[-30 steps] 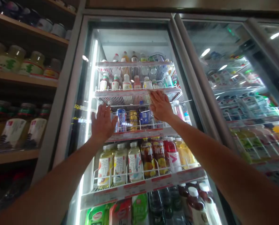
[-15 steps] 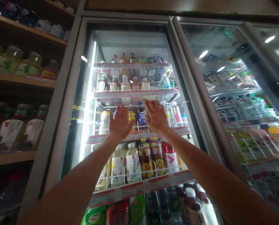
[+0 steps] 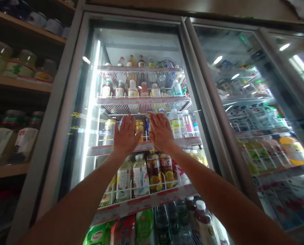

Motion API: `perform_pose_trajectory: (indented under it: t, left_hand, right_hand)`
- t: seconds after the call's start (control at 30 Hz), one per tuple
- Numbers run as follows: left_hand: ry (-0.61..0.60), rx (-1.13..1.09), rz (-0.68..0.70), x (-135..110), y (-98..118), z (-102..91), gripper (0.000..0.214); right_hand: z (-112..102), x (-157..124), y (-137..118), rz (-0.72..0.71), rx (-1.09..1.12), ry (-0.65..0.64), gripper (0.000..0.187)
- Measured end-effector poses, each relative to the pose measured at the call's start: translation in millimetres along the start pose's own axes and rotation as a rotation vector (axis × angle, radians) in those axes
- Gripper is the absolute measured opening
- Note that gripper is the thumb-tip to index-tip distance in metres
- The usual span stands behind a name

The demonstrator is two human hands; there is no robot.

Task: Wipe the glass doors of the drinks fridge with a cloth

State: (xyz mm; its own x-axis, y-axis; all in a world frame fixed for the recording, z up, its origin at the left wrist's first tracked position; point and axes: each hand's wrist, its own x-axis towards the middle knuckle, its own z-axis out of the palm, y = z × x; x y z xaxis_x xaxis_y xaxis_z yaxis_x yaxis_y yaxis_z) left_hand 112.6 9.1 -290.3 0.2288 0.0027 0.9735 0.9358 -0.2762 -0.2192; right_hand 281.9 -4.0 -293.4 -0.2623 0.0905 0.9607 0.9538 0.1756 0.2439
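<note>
My left hand [image 3: 126, 136] lies flat with fingers spread against the glass door [image 3: 141, 44] of a lit drinks cooler. Under my right hand [image 3: 162, 133], a pale cloth [image 3: 148, 114] is pressed to the same glass; only its edges show around the fingers and palm. Both arms reach forward and up. Behind the glass, near the hands, stand a gold can [image 3: 139, 129] and a clear bottle with a pink label [image 3: 187, 123]. Bottles of brown tea [image 3: 154, 170] are on the shelf below.
A metal door frame [image 3: 205, 85] divides this door from more glass-fronted coolers [image 3: 264, 112] on the right. To the left, wooden shelves [image 3: 19, 83] carry jars and bottles [image 3: 24, 139]. Soft green packs [image 3: 145, 224] and dark bottles fill the cooler's bottom.
My right hand has slid left across the glass with the cloth, closer to my left hand. My left hand stays flat on the door. The view has shifted slightly.
</note>
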Motion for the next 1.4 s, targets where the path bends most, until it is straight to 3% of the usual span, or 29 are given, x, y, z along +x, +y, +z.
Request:
perform_pose_trajectory:
  t: [0.1, 0.3, 0.37, 0.47, 0.6, 0.7, 0.8, 0.97, 1.03, 1.13, 1.3, 1.4]
  left_hand:
    - [0.002, 0.009, 0.034, -14, -8, -3.9, 0.062]
    - [0.002, 0.017, 0.003, -34, -14, -4.9, 0.062]
    - [0.018, 0.008, -0.02, -36, -12, -3.2, 0.062]
    - [0.028, -0.008, -0.026, -37, -8, -2.1, 0.063]
    - [0.017, -0.014, -0.025, -38, -9, -4.0, 0.065]
    - [0.024, -0.008, -0.018, -41, -11, -5.6, 0.065]
    - [0.022, -0.001, 0.001, -49, -12, -6.4, 0.065]
    - [0.027, 0.001, -0.01, -61, -11, -4.9, 0.064]
    - [0.037, -0.001, -0.011, -63, -11, -3.9, 0.064]
    - [0.054, -0.006, -0.005, -64, -11, -2.5, 0.063]
    - [0.088, -0.003, 0.013, -69, -12, -1.1, 0.063]
    - [0.094, 0.004, 0.037, -78, -13, -1.4, 0.063]
  right_hand:
    - [0, -4, 3, -0.06, 0.019, 0.017, 0.058]
    - [-15, -48, 117, 0.362, -0.103, 0.145, 0.056]
    - [-16, -56, 132, 0.47, -0.122, 0.192, 0.057]
    - [-10, -52, 105, 0.462, -0.094, 0.212, 0.058]
    - [5, -35, 20, 0.109, -0.006, 0.094, 0.059]
    - [7, -29, -14, -0.045, 0.022, 0.018, 0.058]
    - [1, -40, 7, -0.007, 0.005, 0.011, 0.056]
    - [-12, -77, 95, 0.36, -0.084, 0.12, 0.055]
    - [-13, -86, 108, 0.471, -0.109, 0.162, 0.056]
    - [-5, -86, 82, 0.439, -0.106, 0.199, 0.057]
    - [17, -69, -13, 0.014, -0.05, 0.133, 0.056]
    - [19, -67, -30, -0.076, -0.035, 0.132, 0.055]
